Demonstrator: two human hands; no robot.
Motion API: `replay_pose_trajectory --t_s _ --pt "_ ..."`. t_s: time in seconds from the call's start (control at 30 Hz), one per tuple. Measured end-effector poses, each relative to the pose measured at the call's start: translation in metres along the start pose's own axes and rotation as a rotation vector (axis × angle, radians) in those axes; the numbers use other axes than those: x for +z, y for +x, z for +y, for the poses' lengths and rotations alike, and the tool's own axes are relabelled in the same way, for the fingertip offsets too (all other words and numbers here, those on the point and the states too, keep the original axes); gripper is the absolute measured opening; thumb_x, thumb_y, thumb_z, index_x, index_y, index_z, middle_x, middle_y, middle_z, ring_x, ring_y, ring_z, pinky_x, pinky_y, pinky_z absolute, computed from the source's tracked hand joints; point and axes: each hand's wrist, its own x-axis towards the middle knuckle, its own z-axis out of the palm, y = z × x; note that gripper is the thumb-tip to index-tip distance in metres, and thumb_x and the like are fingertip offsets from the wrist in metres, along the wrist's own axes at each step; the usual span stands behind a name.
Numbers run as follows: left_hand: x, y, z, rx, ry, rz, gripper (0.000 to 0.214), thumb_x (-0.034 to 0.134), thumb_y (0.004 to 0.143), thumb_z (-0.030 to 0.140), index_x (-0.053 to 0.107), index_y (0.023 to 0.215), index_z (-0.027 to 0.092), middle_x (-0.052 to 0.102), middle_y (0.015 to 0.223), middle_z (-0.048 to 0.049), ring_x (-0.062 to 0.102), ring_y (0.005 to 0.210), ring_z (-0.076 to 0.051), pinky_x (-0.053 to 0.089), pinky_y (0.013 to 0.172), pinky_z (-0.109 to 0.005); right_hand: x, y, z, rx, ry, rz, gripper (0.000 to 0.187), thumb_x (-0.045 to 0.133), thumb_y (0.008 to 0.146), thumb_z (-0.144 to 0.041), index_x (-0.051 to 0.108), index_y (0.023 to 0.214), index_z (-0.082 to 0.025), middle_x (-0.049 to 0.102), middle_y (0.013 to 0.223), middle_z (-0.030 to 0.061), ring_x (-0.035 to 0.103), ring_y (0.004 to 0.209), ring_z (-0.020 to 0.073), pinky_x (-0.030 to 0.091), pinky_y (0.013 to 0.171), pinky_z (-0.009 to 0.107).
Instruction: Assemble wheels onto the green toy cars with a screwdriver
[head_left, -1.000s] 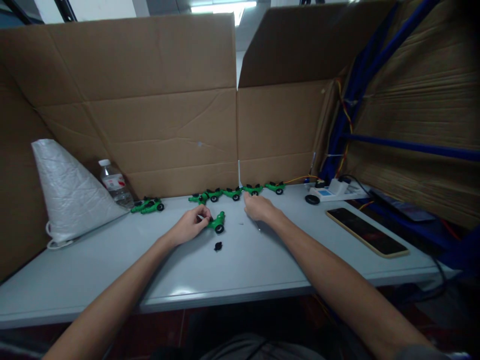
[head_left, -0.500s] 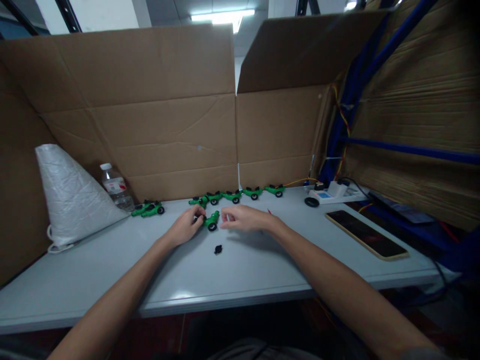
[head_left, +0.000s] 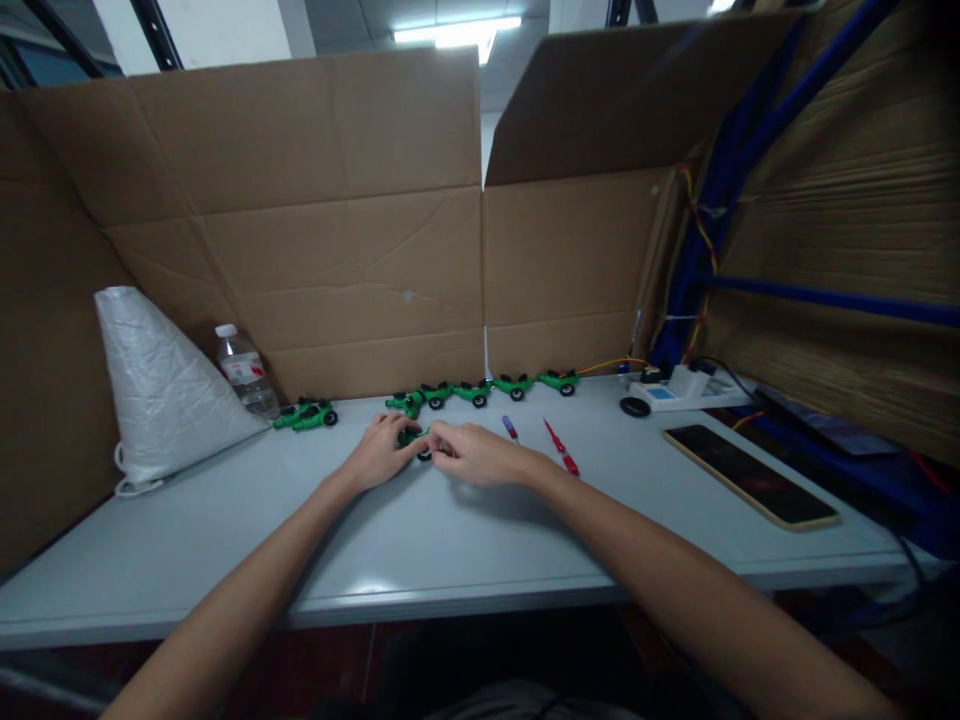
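Both my hands meet at the middle of the grey table (head_left: 225, 540) around a small green toy car (head_left: 417, 440) with black wheels. My left hand (head_left: 381, 455) grips its left end with curled fingers. My right hand (head_left: 472, 455) is closed at its right end, fingertips pinched against it. Most of the car is hidden by my fingers. The loose black part seen earlier is out of sight.
A row of green toy cars (head_left: 480, 388) lines the cardboard wall (head_left: 337, 270), two more (head_left: 304, 414) sit left. Two red-handled screwdrivers (head_left: 561, 447) lie right of my hands. Phone (head_left: 750, 474), power strip (head_left: 667, 388), water bottle (head_left: 244, 370) and white bag (head_left: 157, 390) stand around.
My right hand has left the row of cars and come left to the car in my left hand. The loose black part is gone from the table; screwdrivers now show.
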Motion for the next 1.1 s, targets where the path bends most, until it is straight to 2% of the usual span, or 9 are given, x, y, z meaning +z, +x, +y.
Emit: replay_pose_trajectory --t_s 0.1,0.27,0.47,0.57,0.67,0.83,0.97,1.03,1.1 --pt "-0.001 0.0 0.001 -0.025 -0.049 -0.026 0.046 0.062 0.094 0.062 0.075 0.107 0.02 0.073 0.105 -0.0105 0.061 0.103 -0.03 0.046 0.094 -0.041 0.0 0.006 0.013 0.029 -0.016 0.169 0.013 0.047 0.097 -0.019 0.056 0.106 -0.022 0.063 0.085 0.0014 0.053 0.077 0.0178 0.032 0.069 0.027" --pt "-0.001 -0.001 0.002 -0.093 -0.204 -0.039 0.052 0.074 0.084 0.063 0.067 0.108 0.018 0.071 0.096 -0.0052 0.061 0.079 -0.021 0.045 0.072 -0.032 0.005 0.015 0.036 0.03 0.035 0.349 0.021 0.038 0.104 -0.02 0.058 0.112 -0.022 0.065 0.091 0.0028 0.057 0.084 0.0187 0.037 0.076 0.029" --pt "0.004 0.003 0.002 -0.065 -0.324 0.09 0.051 0.086 0.073 0.058 0.065 0.098 0.019 0.069 0.093 -0.0023 0.063 0.087 -0.021 0.046 0.078 -0.031 0.007 0.017 0.038 0.049 0.154 0.494 0.028 0.033 0.111 -0.038 0.056 0.104 -0.023 0.061 0.075 -0.0023 0.058 0.07 0.0158 0.04 0.071 0.028" --pt "0.001 0.004 0.007 -0.086 -0.356 0.193 0.047 0.087 0.073 0.055 0.068 0.098 0.019 0.071 0.093 -0.0022 0.064 0.087 -0.022 0.047 0.079 -0.032 0.01 0.018 0.032 0.014 0.268 0.499 0.02 0.039 0.109 -0.039 0.052 0.108 -0.023 0.065 0.079 -0.0024 0.059 0.066 0.0141 0.042 0.067 0.027" --pt "-0.003 0.005 0.013 -0.092 -0.444 0.254 0.047 0.085 0.077 0.052 0.069 0.108 0.02 0.072 0.1 -0.0035 0.065 0.084 -0.02 0.049 0.076 -0.031 0.015 0.019 0.029 -0.011 0.432 0.45 0.017 0.044 0.107 -0.039 0.046 0.117 -0.025 0.07 0.092 -0.0011 0.057 0.057 0.0113 0.044 0.057 0.024" --pt "-0.001 0.005 0.018 -0.089 -0.669 0.285 0.059 0.087 0.078 0.044 0.055 0.123 0.022 0.068 0.113 -0.006 0.066 0.094 -0.019 0.054 0.079 -0.03 0.022 0.024 0.033 0.001 0.666 0.437 0.026 0.051 0.102 -0.047 0.039 0.115 -0.028 0.07 0.097 -0.0006 0.06 0.055 0.0115 0.044 0.042 0.02" --pt "0.001 0.005 0.02 -0.147 -0.723 0.349 0.071 0.092 0.07 0.042 0.048 0.122 0.023 0.066 0.105 -0.0024 0.066 0.088 -0.017 0.055 0.077 -0.029 0.022 0.028 0.034 0.014 0.816 0.455 0.033 0.058 0.097 -0.053 0.042 0.11 -0.027 0.066 0.092 -0.0013 0.063 0.064 0.0133 0.051 0.048 0.023" --pt "0.0 0.006 0.021 -0.179 -0.718 0.366 0.067 0.094 0.068 0.044 0.053 0.116 0.021 0.066 0.098 -0.0013 0.065 0.082 -0.016 0.055 0.073 -0.028 0.021 0.029 0.033 0.026 0.854 0.502 0.037 0.065 0.091 -0.055 0.047 0.106 -0.025 0.062 0.095 -0.0007 0.062 0.07 0.0131 0.054 0.054 0.024" --pt "-0.001 0.006 0.022 -0.183 -0.73 0.319 0.058 0.092 0.07 0.047 0.059 0.109 0.019 0.067 0.093 -0.0015 0.064 0.078 -0.016 0.055 0.07 -0.029 0.019 0.029 0.031 0.042 0.855 0.553 0.039 0.07 0.086 -0.056 0.053 0.102 -0.024 0.058 0.099 0.0001 0.059 0.076 0.0131 0.054 0.059 0.025"
